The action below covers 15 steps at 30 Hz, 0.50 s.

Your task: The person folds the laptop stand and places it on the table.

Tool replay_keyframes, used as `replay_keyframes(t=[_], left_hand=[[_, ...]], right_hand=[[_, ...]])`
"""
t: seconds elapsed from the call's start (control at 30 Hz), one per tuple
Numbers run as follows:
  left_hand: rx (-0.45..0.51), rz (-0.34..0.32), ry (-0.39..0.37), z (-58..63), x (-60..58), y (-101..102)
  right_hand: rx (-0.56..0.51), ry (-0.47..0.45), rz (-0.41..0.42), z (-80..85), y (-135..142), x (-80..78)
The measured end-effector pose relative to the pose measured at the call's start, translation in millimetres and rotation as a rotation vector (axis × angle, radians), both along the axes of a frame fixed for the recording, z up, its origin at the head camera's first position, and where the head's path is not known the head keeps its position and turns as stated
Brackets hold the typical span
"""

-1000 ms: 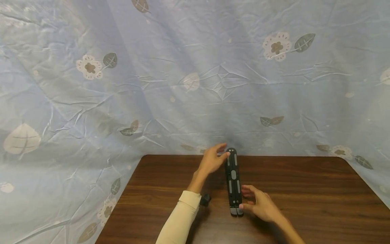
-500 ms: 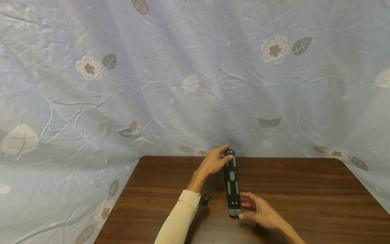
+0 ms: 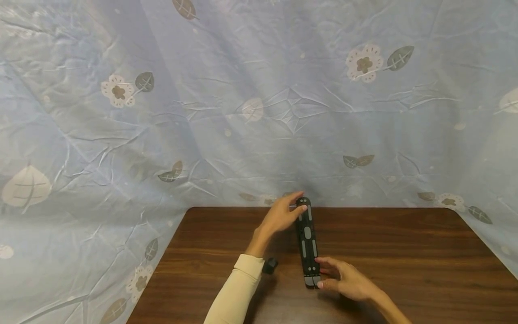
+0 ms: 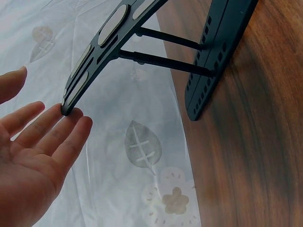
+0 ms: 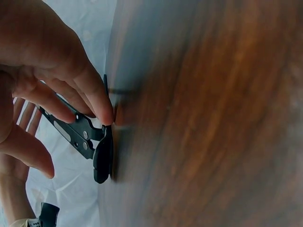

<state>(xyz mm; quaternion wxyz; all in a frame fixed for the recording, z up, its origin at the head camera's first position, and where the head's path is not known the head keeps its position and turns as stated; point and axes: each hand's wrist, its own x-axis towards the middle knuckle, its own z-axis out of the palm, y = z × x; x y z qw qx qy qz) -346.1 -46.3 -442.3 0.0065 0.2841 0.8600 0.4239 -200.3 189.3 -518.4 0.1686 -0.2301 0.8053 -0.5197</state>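
Note:
A black folding laptop stand [image 3: 307, 233] with grey pads stands on the table, its narrow top sloping up toward the back. In the left wrist view, thin struts join the raised top plate [image 4: 113, 26] to the base [image 4: 213, 61]. My left hand [image 3: 279, 216] touches the raised far end with its fingertips; the left wrist view has its thumb apart from the stand. Beside the near end is my right hand [image 3: 350, 281], fingers relaxed. Its fingertips [image 5: 105, 116] reach the hinged end [image 5: 102, 158] in the right wrist view, while the thumb stays clear of it.
The dark wooden table [image 3: 404, 252] has rounded back corners. Behind it hangs a pale blue curtain [image 3: 243, 148] printed with flowers and leaves. A small black device [image 3: 270, 265] sits at the left wrist, by the cream sleeve [image 3: 238, 288].
My right hand has slid a little toward the near end of the laptop stand. My left hand stays at the far end. The view has shifted slightly.

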Motion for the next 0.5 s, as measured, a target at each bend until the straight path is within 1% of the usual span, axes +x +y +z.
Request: replay_keyframes(t=[0.13,0.27,0.37,0.5], left_hand=[[0.009,-0.005,0.018,-0.2,0.2,-5],[-0.003,0.006,0.043,0.3,1.2,-9],[-0.015,0.015,0.055,1.7,3.6,-13],[-0.029,0.028,0.051,3.4,7.9,-17]], right_hand=[[-0.016,-0.004,0.003,1.7,0,-2.8],[-0.015,-0.007,-0.001,1.2,0,-6.0],[-0.013,-0.012,0.003,-0.8,1,-7.5],[-0.021,-0.015,0.021,-2.5,2,-8.7]])
